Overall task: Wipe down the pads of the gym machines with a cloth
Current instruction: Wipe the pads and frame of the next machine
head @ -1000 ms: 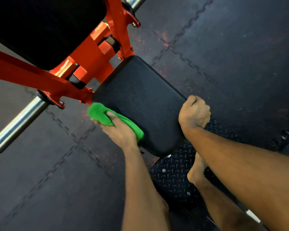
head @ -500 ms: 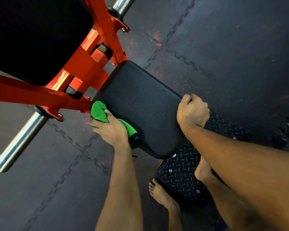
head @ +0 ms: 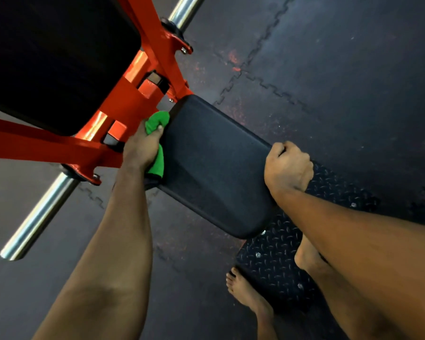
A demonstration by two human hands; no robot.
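Holds green cloth [head: 157,121] squished in left hand [head: 140,148], fingers curled tight around it, right against the left side of the black pad [head: 214,168], next to the orange frame [head: 133,99]. Grips the pad's right corner with right hand [head: 288,168], fingers curled over the edge. Stands with one bare foot [head: 245,290] beside a bumpy metal plate [head: 275,261].

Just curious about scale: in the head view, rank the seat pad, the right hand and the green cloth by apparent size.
1. seat pad
2. right hand
3. green cloth, though the left hand covers part of it, so its full size is unsure.
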